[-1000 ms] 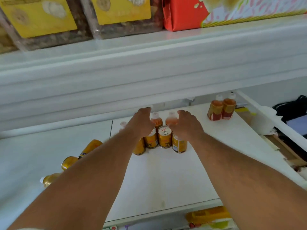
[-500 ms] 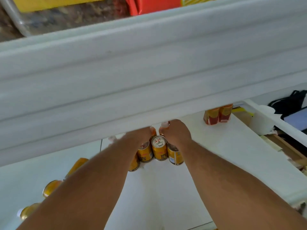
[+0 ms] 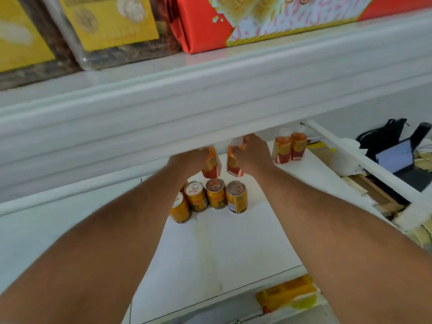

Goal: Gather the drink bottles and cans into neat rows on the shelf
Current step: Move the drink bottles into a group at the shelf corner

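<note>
Mid-frame, L to R: left hand wrapped round an orange bottle, right hand gripping a second bottle, both lifted clear above the row of four cans on the shelf. Two more bottles stand upper right. Step, prob: carrying the pair to a row. Next: set them down upright w/o knocking cans.
</note>
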Action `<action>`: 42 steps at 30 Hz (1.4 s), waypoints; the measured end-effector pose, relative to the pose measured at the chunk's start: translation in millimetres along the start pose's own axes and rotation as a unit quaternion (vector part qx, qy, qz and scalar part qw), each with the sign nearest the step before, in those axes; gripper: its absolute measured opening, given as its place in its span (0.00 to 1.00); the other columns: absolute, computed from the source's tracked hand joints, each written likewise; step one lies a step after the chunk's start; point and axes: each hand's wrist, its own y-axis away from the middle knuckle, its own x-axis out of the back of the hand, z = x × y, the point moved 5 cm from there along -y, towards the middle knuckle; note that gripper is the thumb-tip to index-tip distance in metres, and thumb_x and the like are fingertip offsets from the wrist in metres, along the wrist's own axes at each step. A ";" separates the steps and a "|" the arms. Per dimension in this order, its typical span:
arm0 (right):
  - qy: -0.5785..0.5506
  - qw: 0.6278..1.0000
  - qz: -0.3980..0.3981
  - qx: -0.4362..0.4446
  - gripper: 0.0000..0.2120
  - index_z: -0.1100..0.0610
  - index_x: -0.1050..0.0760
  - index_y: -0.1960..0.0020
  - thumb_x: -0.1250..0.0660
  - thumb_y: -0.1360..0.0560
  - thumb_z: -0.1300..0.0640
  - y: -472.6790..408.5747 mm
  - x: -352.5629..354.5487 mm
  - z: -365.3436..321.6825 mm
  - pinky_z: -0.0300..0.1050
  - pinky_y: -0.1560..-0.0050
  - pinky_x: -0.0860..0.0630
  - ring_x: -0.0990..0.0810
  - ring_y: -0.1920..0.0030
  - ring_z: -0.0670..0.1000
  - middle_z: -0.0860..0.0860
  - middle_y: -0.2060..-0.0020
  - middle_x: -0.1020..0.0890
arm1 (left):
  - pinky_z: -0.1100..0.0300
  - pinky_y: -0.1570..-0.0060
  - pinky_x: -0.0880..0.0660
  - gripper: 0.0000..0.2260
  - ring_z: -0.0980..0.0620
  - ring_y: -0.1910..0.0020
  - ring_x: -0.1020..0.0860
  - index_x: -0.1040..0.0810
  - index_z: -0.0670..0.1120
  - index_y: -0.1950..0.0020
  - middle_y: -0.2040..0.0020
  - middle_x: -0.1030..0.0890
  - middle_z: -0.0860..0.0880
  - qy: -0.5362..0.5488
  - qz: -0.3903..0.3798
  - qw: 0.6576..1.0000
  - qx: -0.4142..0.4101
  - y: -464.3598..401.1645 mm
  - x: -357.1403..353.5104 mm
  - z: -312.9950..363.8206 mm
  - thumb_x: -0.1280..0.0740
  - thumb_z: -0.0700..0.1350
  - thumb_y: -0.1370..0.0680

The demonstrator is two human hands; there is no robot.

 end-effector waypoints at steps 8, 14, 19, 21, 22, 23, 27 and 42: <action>-0.117 0.991 0.056 0.019 0.15 0.55 0.30 0.37 0.35 0.19 0.50 73.8 43.6 -18.0 0.42 0.52 0.30 0.23 0.52 0.49 0.48 0.50 0.22 | 0.63 0.59 0.33 0.06 0.63 0.60 0.28 0.25 0.51 0.48 0.57 0.28 0.57 0.228 0.102 0.961 -0.116 64.0 12.8 27.0 0.35 0.40 0.21; -0.206 0.961 0.165 0.086 0.05 0.48 0.27 0.45 0.37 0.18 0.48 131.1 56.5 -38.0 0.38 0.51 0.26 0.21 0.51 0.44 0.44 0.52 0.19 | 0.66 0.52 0.28 0.06 0.60 0.53 0.23 0.28 0.52 0.44 0.51 0.23 0.54 0.368 0.206 0.899 -0.119 107.4 11.7 46.5 0.36 0.48 0.20; -0.211 0.962 0.168 0.031 0.16 0.51 0.26 0.57 0.31 0.24 0.39 147.5 75.2 -29.2 0.38 0.62 0.27 0.19 0.61 0.43 0.46 0.64 0.19 | 0.76 0.63 0.32 0.08 0.66 0.59 0.24 0.25 0.52 0.46 0.57 0.23 0.59 0.372 0.160 0.911 -0.076 122.9 10.1 60.6 0.34 0.54 0.21; -0.207 0.965 0.161 0.025 0.16 0.50 0.26 0.58 0.31 0.25 0.38 148.3 82.0 -22.7 0.34 0.63 0.28 0.19 0.61 0.42 0.47 0.63 0.18 | 0.70 0.63 0.31 0.10 0.63 0.58 0.23 0.23 0.50 0.46 0.56 0.21 0.57 0.344 0.145 0.924 -0.080 121.5 5.0 66.9 0.36 0.56 0.20; -0.206 0.966 0.156 0.026 0.16 0.51 0.25 0.58 0.31 0.25 0.38 147.5 86.6 -19.3 0.33 0.63 0.29 0.19 0.61 0.42 0.47 0.63 0.18 | 0.69 0.63 0.32 0.11 0.63 0.58 0.24 0.23 0.50 0.45 0.55 0.21 0.57 0.334 0.136 0.929 -0.080 121.7 2.1 70.9 0.37 0.56 0.19; -0.206 0.967 0.150 0.026 0.17 0.52 0.24 0.56 0.32 0.24 0.38 145.8 92.0 -15.8 0.34 0.63 0.29 0.19 0.60 0.42 0.47 0.63 0.18 | 0.69 0.63 0.32 0.12 0.63 0.58 0.24 0.23 0.49 0.44 0.55 0.21 0.57 0.326 0.125 0.934 -0.081 121.7 -2.1 75.5 0.39 0.56 0.19; -0.214 0.972 0.098 -0.001 0.20 0.53 0.23 0.48 0.41 0.19 0.37 129.8 114.0 7.0 0.37 0.58 0.30 0.21 0.55 0.43 0.44 0.58 0.20 | 0.65 0.60 0.29 0.12 0.61 0.56 0.21 0.26 0.50 0.42 0.54 0.19 0.56 0.318 0.114 0.937 -0.085 124.8 -30.2 91.7 0.40 0.56 0.19; -0.175 0.984 -0.009 -0.030 0.09 0.45 0.32 0.42 0.44 0.17 0.41 72.4 194.1 83.2 0.34 0.68 0.32 0.24 0.62 0.42 0.42 0.58 0.25 | 0.63 0.63 0.29 0.08 0.57 0.60 0.20 0.24 0.48 0.52 0.59 0.18 0.52 0.337 0.165 0.927 -0.001 117.9 -102.9 154.8 0.37 0.52 0.20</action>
